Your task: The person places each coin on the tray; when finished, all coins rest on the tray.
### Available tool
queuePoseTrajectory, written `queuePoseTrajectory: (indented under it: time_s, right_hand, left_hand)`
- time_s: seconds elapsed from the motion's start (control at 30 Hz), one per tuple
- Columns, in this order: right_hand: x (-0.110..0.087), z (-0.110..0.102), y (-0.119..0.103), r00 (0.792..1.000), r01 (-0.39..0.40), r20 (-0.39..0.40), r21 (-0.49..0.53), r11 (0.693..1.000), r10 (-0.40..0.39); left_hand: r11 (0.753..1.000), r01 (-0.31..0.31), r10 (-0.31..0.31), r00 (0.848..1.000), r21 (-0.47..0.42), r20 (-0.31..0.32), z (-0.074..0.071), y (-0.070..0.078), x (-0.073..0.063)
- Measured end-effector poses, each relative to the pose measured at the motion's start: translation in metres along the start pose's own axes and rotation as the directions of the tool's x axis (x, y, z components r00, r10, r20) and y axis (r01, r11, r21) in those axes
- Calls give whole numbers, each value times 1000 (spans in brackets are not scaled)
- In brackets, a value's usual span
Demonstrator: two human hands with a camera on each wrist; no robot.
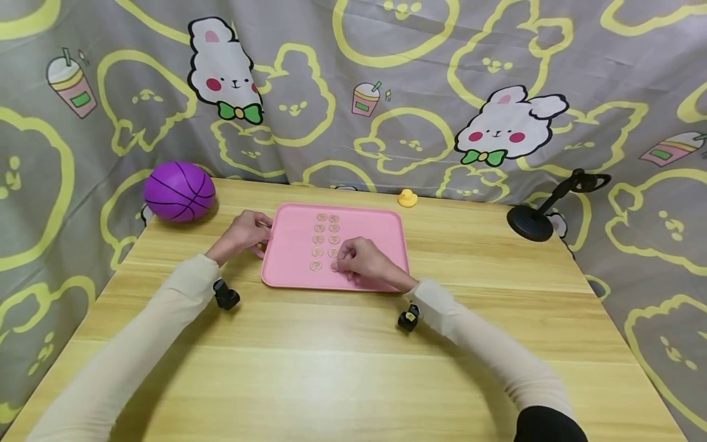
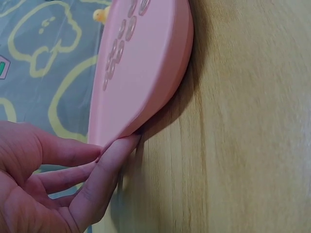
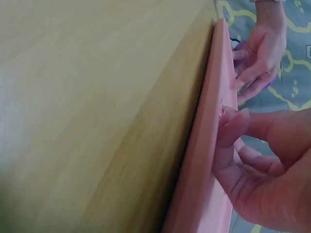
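A pink tray (image 1: 287,270) lies on the wooden table, carrying several round, shiny coins (image 1: 317,252) in two columns. My left hand (image 1: 247,232) pinches the tray's left rim between thumb and fingers, as the left wrist view shows closely. Over the tray's right half, my right hand (image 1: 364,261) has its thumb and index finger together on a coin (image 1: 334,266) at the near end of the right column. In the right wrist view those fingertips largely hide this coin.
A purple basketball (image 1: 179,191) sits at the back left of the table. Behind the tray stands a yellow rubber duck (image 1: 407,198). A black stand (image 1: 531,222) with a round base occupies the back right, near a patterned grey curtain (image 1: 420,80).
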State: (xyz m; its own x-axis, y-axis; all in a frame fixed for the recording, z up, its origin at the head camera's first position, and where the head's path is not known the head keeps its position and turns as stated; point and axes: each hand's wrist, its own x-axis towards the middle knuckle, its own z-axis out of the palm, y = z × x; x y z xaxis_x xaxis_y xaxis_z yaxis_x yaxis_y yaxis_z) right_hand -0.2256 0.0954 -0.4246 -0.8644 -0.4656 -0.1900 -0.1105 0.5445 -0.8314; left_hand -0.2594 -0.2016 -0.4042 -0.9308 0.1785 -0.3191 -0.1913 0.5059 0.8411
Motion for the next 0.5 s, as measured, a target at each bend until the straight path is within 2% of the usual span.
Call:
queuePoseTrajectory:
  time_s: [0.1,0.3,0.5]
  right_hand:
    - [0,2,-2,999,-32,-24,-40,999,31]
    - [1,1,-2,997,-59,-55,-123,991,52]
    - [-4,-14,2,998,-30,-61,-96,995,24]
  left_hand:
    - [1000,3,-3,1000,0,-10,2,1,2]
    - [1000,9,-9,1000,-2,10,4,0,6]
    - [1000,24,-24,999,-4,28,-1,-3,3]
